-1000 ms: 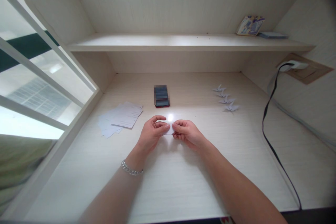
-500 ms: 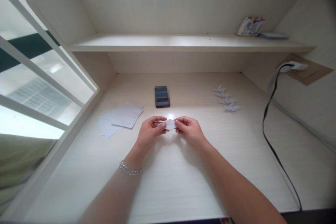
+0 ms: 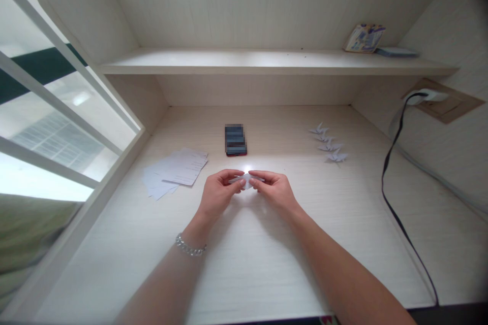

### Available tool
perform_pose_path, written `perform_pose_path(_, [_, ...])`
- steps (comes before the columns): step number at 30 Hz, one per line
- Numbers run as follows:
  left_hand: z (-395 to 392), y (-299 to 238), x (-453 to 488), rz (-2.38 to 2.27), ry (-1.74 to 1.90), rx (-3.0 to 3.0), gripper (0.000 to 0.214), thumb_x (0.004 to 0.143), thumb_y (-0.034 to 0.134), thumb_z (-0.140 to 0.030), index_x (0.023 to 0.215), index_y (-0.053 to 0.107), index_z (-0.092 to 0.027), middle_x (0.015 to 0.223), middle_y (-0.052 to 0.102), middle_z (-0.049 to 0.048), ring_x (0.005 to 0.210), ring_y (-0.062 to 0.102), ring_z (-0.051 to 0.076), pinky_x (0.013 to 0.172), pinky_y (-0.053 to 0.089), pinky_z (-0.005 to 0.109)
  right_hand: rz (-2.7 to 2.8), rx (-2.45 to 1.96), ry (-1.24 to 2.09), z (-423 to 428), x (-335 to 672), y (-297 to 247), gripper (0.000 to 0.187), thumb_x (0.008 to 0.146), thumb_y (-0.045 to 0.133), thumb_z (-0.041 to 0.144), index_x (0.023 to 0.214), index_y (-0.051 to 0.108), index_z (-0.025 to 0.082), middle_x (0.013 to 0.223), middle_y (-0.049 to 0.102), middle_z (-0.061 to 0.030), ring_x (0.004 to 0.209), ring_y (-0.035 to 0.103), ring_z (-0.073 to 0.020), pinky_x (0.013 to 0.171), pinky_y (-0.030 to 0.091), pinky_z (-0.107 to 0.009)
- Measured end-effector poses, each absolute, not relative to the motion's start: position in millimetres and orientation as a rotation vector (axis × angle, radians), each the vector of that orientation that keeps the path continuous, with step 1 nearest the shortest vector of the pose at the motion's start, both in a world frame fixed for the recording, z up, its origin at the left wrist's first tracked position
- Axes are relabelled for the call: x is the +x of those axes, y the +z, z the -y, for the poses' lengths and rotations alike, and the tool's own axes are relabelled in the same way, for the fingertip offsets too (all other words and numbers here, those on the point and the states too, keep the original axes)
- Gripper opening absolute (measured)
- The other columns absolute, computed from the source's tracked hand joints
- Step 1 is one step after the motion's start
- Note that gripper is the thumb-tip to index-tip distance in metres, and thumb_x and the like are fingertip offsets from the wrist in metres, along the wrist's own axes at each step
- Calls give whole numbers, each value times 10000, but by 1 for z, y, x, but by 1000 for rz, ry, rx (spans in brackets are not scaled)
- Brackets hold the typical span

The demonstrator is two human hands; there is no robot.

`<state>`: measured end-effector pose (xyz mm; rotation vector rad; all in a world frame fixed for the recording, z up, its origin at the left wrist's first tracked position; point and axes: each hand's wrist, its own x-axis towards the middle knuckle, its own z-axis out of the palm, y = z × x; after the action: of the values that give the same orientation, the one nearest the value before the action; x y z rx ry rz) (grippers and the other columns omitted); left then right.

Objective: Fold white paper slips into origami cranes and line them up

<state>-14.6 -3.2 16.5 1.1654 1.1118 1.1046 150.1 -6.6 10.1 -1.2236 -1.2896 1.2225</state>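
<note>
Between my two hands is a small piece of folded white paper (image 3: 247, 181), held just above the desk. My left hand (image 3: 220, 189) pinches its left side between thumb and fingers. On the opposite side my right hand (image 3: 273, 188) grips it the same way, thumb in front and fingers behind. Narrow points of the paper stick out to both sides, partly covered by the fingers. Several folded paper cranes (image 3: 330, 145) stand in a slanting row to the right. Loose white paper sheets (image 3: 183, 166) lie overlapped to the left.
A dark phone-like object (image 3: 235, 140), its face blurred, lies beyond my hands. A black cable (image 3: 385, 188) runs from a wall socket (image 3: 444, 101) down the desk's right side. A shelf (image 3: 236, 61) spans the back, with a small colourful packet (image 3: 365, 38) on it.
My right fingers have shifted up and inward along the paper, and both thumbs now sit closer together near its middle. The other things stay where they were.
</note>
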Motion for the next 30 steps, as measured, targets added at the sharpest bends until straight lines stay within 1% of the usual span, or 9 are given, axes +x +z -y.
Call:
perform_pose_path(4, [3, 15, -15, -1130, 1113, 1200, 366, 659, 723, -310, 970, 665, -124, 773, 687, 89, 681, 620, 159, 637, 510, 281, 1320, -1206, 1164, 7, 149, 11, 299, 701, 677, 344, 961, 708, 200, 918, 705, -72, 807, 625, -202, 694, 477, -315])
perform_pose_path(9, [3, 16, -14, -1148, 1119, 1216, 369, 661, 719, -316, 976, 677, -128, 770, 693, 89, 683, 620, 162, 638, 510, 282, 1346, -1171, 1099, 9, 147, 13, 258, 716, 664, 317, 947, 713, 212, 921, 698, -62, 798, 627, -191, 676, 484, -299])
perform_pose_path(14, [4, 17, -13, -1153, 1123, 1223, 374, 670, 712, -314, 989, 678, -122, 758, 693, 88, 670, 617, 156, 635, 504, 276, 1374, -1157, 1062, 10, 147, 15, 235, 732, 651, 299, 943, 714, 218, 874, 691, -55, 782, 620, -180, 672, 479, -291])
perform_pose_path(20, [4, 18, -12, -1157, 1146, 1221, 368, 662, 715, -301, 988, 681, -132, 737, 698, 77, 661, 617, 153, 617, 496, 263, 1350, -1136, 1059, 9, 146, 10, 211, 733, 651, 307, 913, 720, 219, 893, 691, -60, 807, 628, -192, 689, 484, -303])
perform_pose_path(27, [5, 20, -9, -1157, 1175, 1212, 245, 653, 702, -264, 865, 701, -141, 751, 705, 74, 660, 632, 164, 595, 494, 263, 1278, -1081, 1151, 6, 146, 7, 176, 694, 682, 312, 827, 724, 204, 841, 700, -60, 794, 639, -208, 717, 497, -328])
perform_pose_path(30, [6, 20, -9, -1169, 1171, 1227, 207, 648, 686, -225, 838, 705, -145, 751, 707, 69, 660, 635, 166, 589, 492, 258, 1259, -1083, 1202, 5, 147, 6, 190, 664, 701, 318, 804, 712, 189, 818, 697, -62, 779, 636, -208, 720, 496, -333])
